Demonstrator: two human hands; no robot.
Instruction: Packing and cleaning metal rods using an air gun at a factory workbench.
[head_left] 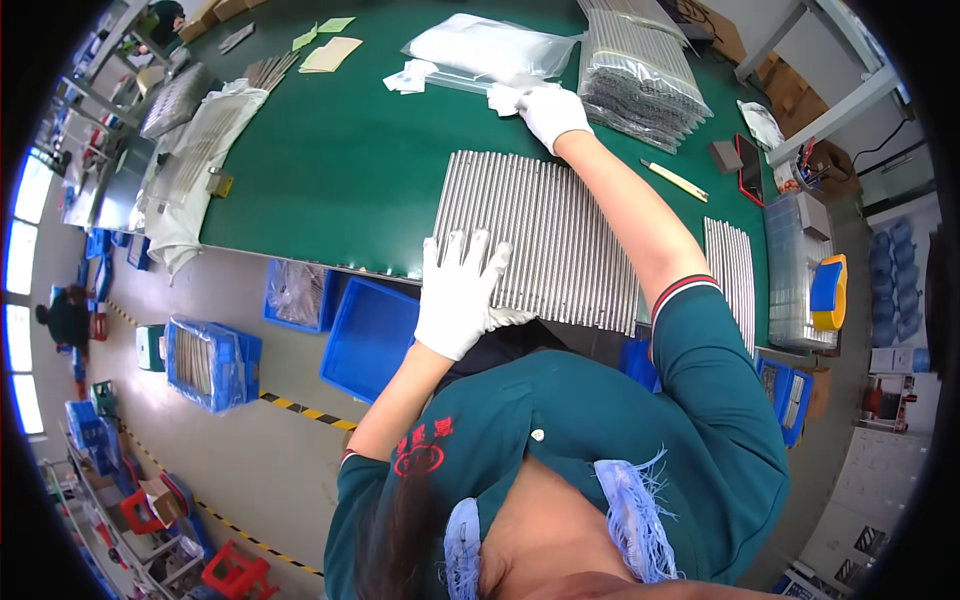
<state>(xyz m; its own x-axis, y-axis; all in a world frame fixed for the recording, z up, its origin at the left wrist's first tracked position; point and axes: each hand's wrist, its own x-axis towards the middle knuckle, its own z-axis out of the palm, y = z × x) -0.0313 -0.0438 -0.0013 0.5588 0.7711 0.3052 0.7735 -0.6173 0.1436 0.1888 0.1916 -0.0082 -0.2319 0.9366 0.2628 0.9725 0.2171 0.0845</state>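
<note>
L hand (460, 295) on rods (550, 235); R hand (552, 113) @ scrap (504, 98).

White gloves (452, 308) go with a dark-green shirt (575, 405), striped cuffs (685, 287) and, seemingly, red embroidery (420, 458).

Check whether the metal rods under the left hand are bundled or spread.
Spread out: the metal rods lie side by side in a broad row, left hand on them.

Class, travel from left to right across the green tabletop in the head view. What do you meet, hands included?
White sheet → cream paper → left gloved hand → right gloved hand → bagged rods → red-edged dark object.
</note>
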